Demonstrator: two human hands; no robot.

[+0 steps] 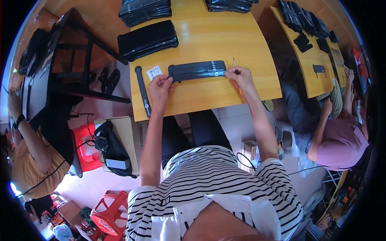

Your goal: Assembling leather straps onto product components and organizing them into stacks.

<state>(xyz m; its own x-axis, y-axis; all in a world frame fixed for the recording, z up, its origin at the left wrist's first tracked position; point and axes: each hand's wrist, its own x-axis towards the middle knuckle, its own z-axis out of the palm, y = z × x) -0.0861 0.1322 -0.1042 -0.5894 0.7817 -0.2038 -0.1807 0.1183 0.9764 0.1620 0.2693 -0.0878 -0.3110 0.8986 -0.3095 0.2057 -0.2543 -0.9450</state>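
A flat stack of black straps [197, 71] with pale printing lies across the wooden table in front of me. My left hand [159, 87] is closed, thumb and fingers pinching the stack's left end. At the right end, my right hand [242, 79] is closed around a slim pointed tool [235, 63] whose tip sticks up; its exact kind I cannot make out. That hand's thumb and fingertip also touch the straps' right end. A single black strap [142, 91] with a rounded end lies left of my left hand. Beside it is a small white printed label [154, 72].
Stacked black straps [148, 40] and a banded bundle [144, 11] occupy the table's far left; another bundle [230, 5] lies far right. A cardboard box [132, 136] with a black bag stands below left. People sit at tables on both sides.
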